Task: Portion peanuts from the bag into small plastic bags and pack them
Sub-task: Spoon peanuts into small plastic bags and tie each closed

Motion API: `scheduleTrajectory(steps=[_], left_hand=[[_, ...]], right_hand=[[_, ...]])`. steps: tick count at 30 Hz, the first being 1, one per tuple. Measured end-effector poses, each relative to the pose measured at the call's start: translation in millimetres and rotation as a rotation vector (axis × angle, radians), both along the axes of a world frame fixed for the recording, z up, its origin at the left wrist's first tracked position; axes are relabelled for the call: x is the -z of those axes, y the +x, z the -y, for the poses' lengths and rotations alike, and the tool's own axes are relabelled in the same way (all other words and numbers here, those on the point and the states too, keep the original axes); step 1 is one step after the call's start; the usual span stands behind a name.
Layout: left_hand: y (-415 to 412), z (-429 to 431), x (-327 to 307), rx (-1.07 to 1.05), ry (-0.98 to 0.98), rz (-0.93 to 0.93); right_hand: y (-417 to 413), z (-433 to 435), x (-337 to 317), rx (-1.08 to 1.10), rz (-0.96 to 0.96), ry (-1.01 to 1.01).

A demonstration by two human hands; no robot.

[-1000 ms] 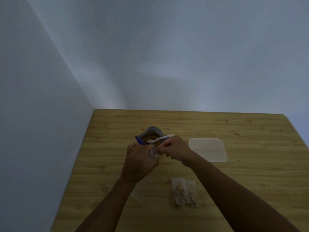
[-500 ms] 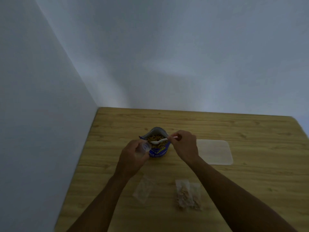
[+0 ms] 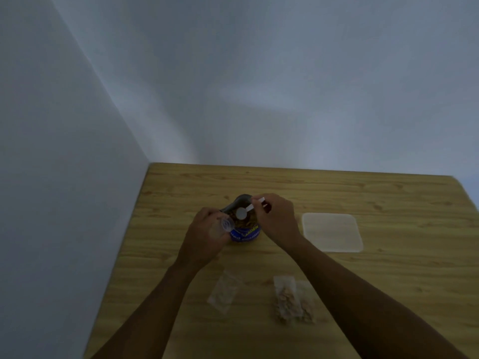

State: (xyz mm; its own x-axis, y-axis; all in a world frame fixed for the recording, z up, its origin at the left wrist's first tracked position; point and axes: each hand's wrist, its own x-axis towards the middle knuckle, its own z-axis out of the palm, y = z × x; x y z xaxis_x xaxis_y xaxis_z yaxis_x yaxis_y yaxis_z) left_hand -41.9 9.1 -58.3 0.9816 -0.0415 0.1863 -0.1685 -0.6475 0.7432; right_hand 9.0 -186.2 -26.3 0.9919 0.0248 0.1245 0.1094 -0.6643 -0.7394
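Scooping step: the right hand (image 3: pixel 277 218) pinched a spoon (image 3: pixel 242 213) over the peanut bag (image 3: pixel 246 234). The left hand (image 3: pixel 204 234) clasped a clear container (image 3: pixel 226 225), probably to be filled next.

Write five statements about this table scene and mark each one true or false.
1. The right hand holds a white spoon over the open peanut bag. True.
2. The left hand lies flat on the table. False: it holds a small clear plastic item beside the peanut bag.
3. Filled small bags lie on the table nearer the person than the peanut bag. True.
4. The translucent sheet lies left of the peanut bag. False: it lies to its right.
5. The empty-looking small bag lies on the table, touched by neither hand. True.
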Motion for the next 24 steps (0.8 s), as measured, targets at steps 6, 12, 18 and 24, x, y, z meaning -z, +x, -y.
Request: scheduleTrajectory(steps=[6, 12, 18, 24], left_hand=[[-3, -5, 7, 0.015, -0.032, 0.022], [-7, -2, 9, 0.055, 0.038, 0.061], [-6, -7, 13, 0.063, 0.018, 0.058], [-7, -5, 14, 0.056, 0.054, 0.053]], right_hand=[[11, 28, -13, -0.299, 0.045, -0.259], [-1, 23, 4, -0.134, 0.037, -0.173], [1, 30, -6, -0.015, -0.054, -0.054], [-9, 19, 10, -0.025, -0.138, 0.021]])
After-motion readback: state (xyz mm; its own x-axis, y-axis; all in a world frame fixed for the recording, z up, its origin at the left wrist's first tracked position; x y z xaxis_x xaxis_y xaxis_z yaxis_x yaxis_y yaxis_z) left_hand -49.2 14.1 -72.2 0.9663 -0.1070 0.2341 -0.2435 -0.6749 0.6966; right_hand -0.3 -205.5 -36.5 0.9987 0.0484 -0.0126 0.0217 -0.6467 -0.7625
